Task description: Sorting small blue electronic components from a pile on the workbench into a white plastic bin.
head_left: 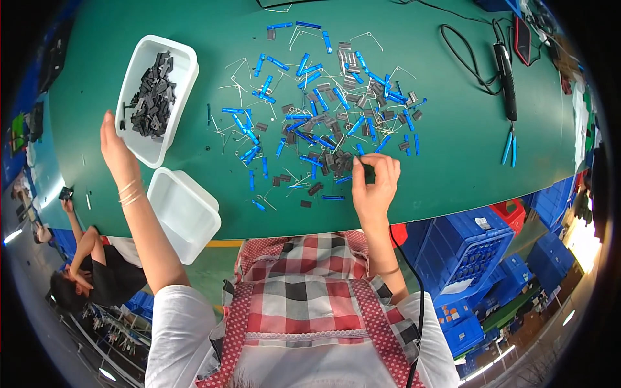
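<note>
My right hand point(375, 184) rests on the green table point(453, 168), its fingertips pinched on a small dark part at the near edge of a scattered heap of blue parts, dark clips and thin wire springs point(323, 110). My left hand point(116, 152) is raised beside the near end of a white tub point(183, 64) filled with dark plastic clips point(153, 97); its fingers are together and I cannot see anything in them. An empty white tub point(184, 213) sits at the table's front edge, just right of my left forearm.
A black corded tool point(508, 77) and blue-handled pliers point(510, 145) lie at the right of the table. Blue crates point(479, 258) and a red one point(511, 212) stand below the table's right edge. Another person point(84, 271) sits at lower left.
</note>
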Action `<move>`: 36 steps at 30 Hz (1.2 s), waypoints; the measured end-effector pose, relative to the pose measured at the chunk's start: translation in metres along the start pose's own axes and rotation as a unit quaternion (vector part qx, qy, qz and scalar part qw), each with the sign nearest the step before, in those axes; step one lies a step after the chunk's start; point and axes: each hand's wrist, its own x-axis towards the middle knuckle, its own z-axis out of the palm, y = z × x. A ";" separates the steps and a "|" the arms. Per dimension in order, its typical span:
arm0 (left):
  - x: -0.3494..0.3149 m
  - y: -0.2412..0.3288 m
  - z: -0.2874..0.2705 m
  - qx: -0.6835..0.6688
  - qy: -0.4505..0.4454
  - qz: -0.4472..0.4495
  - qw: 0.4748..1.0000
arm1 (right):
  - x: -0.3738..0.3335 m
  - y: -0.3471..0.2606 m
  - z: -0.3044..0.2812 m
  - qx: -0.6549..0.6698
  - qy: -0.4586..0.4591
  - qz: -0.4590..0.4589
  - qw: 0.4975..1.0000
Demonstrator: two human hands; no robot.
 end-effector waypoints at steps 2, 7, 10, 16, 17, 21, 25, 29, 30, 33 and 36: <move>-0.008 -0.011 0.001 0.149 -0.001 0.126 0.981 | 0.003 -0.005 0.003 0.006 -0.013 -0.041 0.999; -0.079 -0.032 0.036 0.193 -0.123 0.238 0.944 | 0.007 -0.008 0.007 -0.021 -0.072 -0.054 0.996; -0.130 -0.014 0.060 0.163 -0.192 0.205 0.946 | 0.009 0.001 0.005 0.048 -0.031 -0.037 0.998; -0.217 -0.012 0.087 -0.158 -0.442 -0.177 0.865 | 0.005 -0.032 -0.005 0.353 0.007 0.193 0.915; -0.225 -0.007 0.092 -0.264 -0.429 -0.328 0.799 | 0.000 -0.039 -0.002 0.369 0.000 0.185 0.911; -0.234 -0.029 0.094 -0.479 -0.381 -0.529 0.589 | -0.004 -0.069 -0.006 0.230 -0.092 -0.044 0.968; -0.194 -0.024 0.070 -0.552 -0.263 -0.529 0.588 | -0.008 -0.029 -0.005 0.059 -0.036 -0.040 0.997; -0.104 -0.011 0.030 -0.465 -0.223 -0.247 0.821 | -0.001 -0.015 -0.001 -0.094 -0.049 -0.050 0.993; -0.082 0.000 0.022 -0.411 -0.249 -0.210 0.852 | -0.002 -0.012 0.003 -0.110 -0.060 -0.040 0.991; -0.053 0.008 0.003 0.017 -0.033 0.032 0.999 | -0.005 -0.016 0.011 -0.103 -0.072 -0.035 0.991; -0.062 0.011 0.005 0.119 -0.043 0.143 0.982 | -0.006 -0.016 0.013 -0.079 -0.074 -0.035 0.993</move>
